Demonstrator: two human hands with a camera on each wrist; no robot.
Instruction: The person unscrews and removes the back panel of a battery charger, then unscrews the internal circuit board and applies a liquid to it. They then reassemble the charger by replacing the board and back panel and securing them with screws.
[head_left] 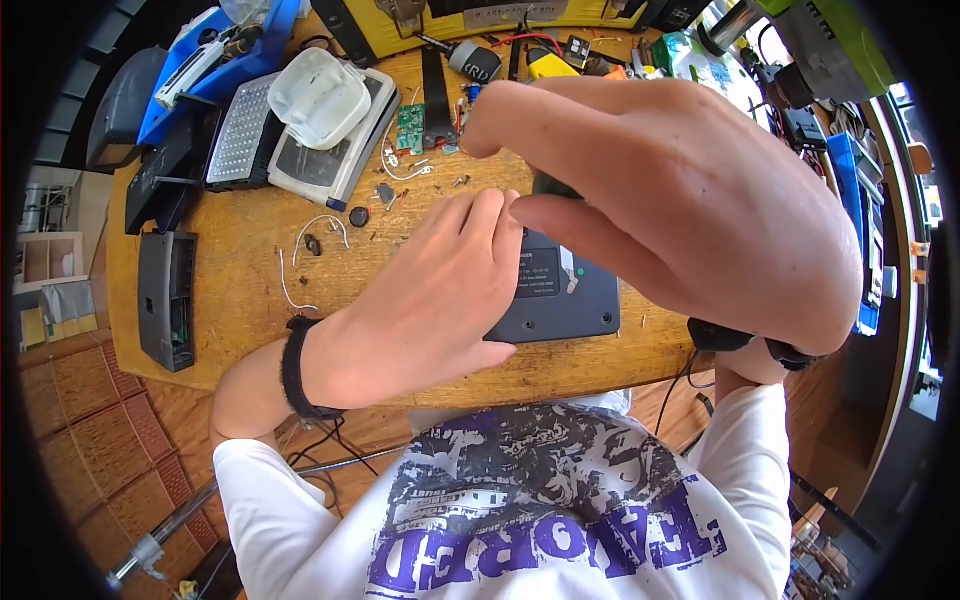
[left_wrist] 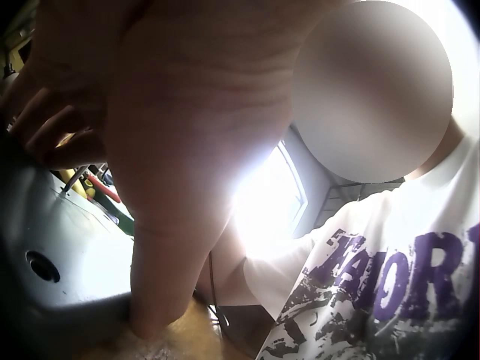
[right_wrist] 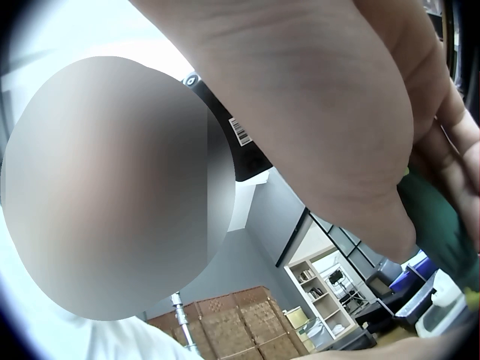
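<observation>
A flat black plastic device (head_left: 555, 310) with a printed label and recessed screw holes lies on the wooden table before the person. The left hand (head_left: 420, 290) lies over its left side, fingers reaching to the far edge and thumb stretched toward the near edge. Above the device, the right hand (head_left: 700, 190) grips the green handle of a screwdriver (right_wrist: 439, 225), mostly hidden by the fingers in the head view. In the left wrist view a thin metal shaft (left_wrist: 73, 180) stands at a hole in the device, close to the left fingers (left_wrist: 71, 139).
Loose screws, white wires and a green circuit board (head_left: 411, 128) lie beyond the left hand. A white box (head_left: 318, 98) rests on a grey device at the back left, near a blue bin (head_left: 215, 65). A dark casing (head_left: 166, 300) stands at the left edge; a yellow toolbox (head_left: 480, 22) is behind.
</observation>
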